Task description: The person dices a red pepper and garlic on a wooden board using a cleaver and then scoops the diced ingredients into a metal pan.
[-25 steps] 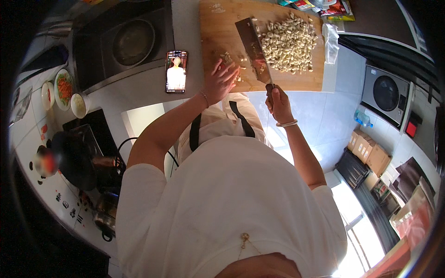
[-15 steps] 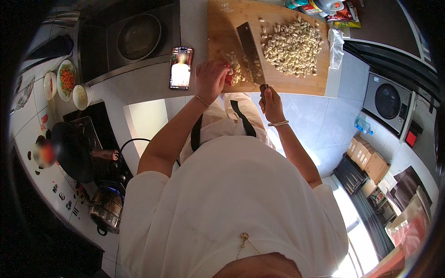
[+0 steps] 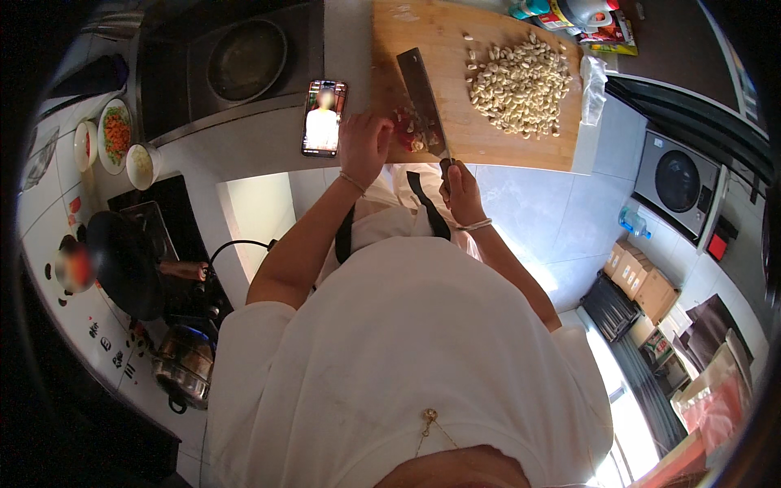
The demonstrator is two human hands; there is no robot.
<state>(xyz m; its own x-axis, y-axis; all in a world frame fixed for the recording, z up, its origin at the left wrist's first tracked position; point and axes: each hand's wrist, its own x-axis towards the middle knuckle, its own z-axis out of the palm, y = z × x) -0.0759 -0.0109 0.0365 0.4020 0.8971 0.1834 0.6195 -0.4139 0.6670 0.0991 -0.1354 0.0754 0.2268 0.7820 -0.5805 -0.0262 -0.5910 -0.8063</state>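
My right hand (image 3: 464,193) grips the dark handle of a cleaver (image 3: 422,96) at the near edge of a wooden cutting board (image 3: 504,148). The blade lies over the board, pointing away and slightly left. Just left of the blade are red pieces and pale chopped bits (image 3: 409,132), partly hidden by it. Beside them, at the board's left edge, is my left hand (image 3: 365,148) with its fingers curled together. Whatever is between those fingers is hidden. A wide heap of pale, cashew-like kernels (image 3: 521,88) covers the right part of the board.
A lit phone (image 3: 324,119) lies on the counter left of the board. A frying pan (image 3: 247,61) is in the recess at far left. Nearby are a plate of chopped vegetables (image 3: 115,137) and a white bowl (image 3: 144,166). Bottles (image 3: 582,11) stand behind the board's right corner.
The cleaver and my right hand have moved left, the blade now nearer the red pieces. My left hand has shifted slightly left, away from the chopped bits, and the red pieces show more.
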